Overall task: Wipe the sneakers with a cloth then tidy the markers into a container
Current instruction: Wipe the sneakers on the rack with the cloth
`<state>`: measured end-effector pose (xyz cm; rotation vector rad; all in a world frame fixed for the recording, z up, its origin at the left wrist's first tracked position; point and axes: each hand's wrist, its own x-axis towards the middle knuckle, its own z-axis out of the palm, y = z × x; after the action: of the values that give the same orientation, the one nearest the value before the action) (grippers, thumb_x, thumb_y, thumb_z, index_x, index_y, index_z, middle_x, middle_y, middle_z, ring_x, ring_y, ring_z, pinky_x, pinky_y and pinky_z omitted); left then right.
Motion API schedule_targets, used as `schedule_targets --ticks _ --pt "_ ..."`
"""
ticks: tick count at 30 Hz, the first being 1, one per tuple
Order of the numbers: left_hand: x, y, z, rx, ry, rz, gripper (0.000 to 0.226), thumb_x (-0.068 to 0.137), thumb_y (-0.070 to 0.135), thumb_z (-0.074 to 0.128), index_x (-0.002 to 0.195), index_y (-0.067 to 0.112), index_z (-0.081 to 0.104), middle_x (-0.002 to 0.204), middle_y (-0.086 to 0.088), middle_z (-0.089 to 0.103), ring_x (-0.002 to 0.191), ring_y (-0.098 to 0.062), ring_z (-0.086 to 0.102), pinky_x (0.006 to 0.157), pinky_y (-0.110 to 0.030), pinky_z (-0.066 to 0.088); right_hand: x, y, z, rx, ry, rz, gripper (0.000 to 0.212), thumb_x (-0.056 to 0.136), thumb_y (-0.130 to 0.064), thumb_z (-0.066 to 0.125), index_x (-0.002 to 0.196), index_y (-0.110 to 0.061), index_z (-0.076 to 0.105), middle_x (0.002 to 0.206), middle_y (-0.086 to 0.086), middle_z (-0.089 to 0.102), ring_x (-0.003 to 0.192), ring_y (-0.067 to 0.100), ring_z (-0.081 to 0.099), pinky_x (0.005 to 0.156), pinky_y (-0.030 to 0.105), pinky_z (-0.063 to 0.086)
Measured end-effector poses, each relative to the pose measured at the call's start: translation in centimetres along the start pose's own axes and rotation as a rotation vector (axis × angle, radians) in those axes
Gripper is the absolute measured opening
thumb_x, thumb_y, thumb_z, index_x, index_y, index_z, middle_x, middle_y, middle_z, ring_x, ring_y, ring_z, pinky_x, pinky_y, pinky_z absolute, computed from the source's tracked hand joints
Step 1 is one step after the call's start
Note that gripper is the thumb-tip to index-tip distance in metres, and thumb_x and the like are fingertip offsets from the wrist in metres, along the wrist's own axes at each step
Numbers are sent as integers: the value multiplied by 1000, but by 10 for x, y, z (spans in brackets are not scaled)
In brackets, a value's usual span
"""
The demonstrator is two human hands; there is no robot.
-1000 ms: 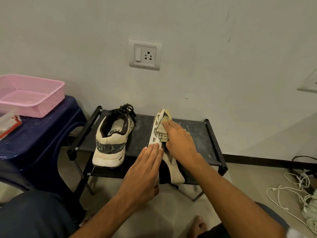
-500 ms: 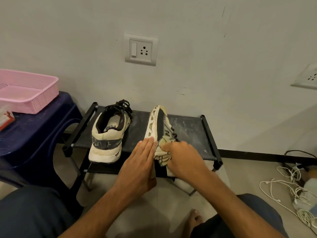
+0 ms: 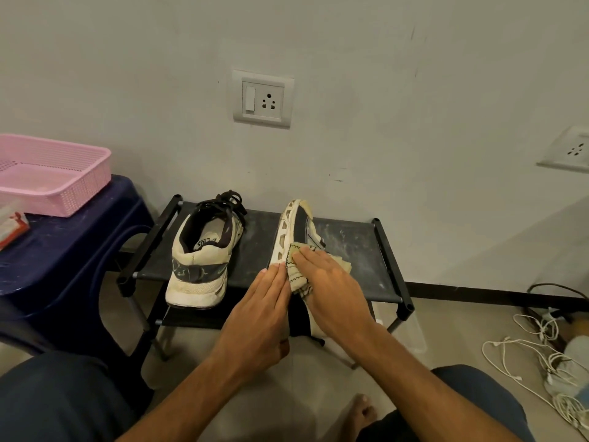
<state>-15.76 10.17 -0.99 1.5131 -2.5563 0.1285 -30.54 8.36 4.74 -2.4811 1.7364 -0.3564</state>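
Observation:
Two white and black sneakers rest on a low black rack (image 3: pixel 357 250). The left sneaker (image 3: pixel 202 250) stands upright with its heel toward me. The right sneaker (image 3: pixel 294 224) is tipped on its side, its sole facing left. My right hand (image 3: pixel 331 285) presses a pale yellow cloth (image 3: pixel 298 269) with dark stitching against the middle of that sneaker. My left hand (image 3: pixel 258 317) lies flat with straight fingers against the sneaker's sole, steadying it. A pink basket (image 3: pixel 83 180) sits on the blue stool at the left. No markers are visible.
A dark blue plastic stool (image 3: pixel 63 250) stands left of the rack, with a red and white pack (image 3: pixel 12 228) on it. White cables (image 3: pixel 541 355) lie tangled on the floor at the right. A wall socket (image 3: pixel 263 98) is above the rack. My bare foot (image 3: pixel 360 413) rests on the floor below.
My right hand with the cloth slid from the sneaker's toe back toward the heel, then forward to its middle. My left hand stayed against the sole.

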Motion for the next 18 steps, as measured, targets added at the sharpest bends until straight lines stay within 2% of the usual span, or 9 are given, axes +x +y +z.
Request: schedule_targets --ticks 4,9,13,18 --pt "1 1 -2 10 -9 11 113 34 41 86 134 -2 52 139 -20 51 131 -33 47 109 -45 27 39 12 -2 -78 31 -67 52 96 -9 49 147 -16 38 154 6 34 142 26 30 115 35 26" --pt "-1 2 -4 9 -4 14 111 43 32 85 141 1 44 146 -18 43 137 -31 40 111 -44 23 100 30 -6 -120 169 80 46 93 -1 49 137 -15 50 134 8 54 122 25 49 100 36 42" --pt "1 0 -5 5 -15 0 115 38 40 87 139 0 47 143 -19 47 134 -32 44 109 -43 24 99 19 1 -105 104 54 46 91 4 45 134 -10 53 136 12 54 125 29 47 102 40 43" --pt "6 0 -7 -26 -16 -13 118 32 49 86 134 0 52 136 -17 54 128 -31 51 108 -42 25 60 12 1 -199 17 -104 45 93 -9 53 137 -16 50 138 6 51 129 25 43 103 36 38"
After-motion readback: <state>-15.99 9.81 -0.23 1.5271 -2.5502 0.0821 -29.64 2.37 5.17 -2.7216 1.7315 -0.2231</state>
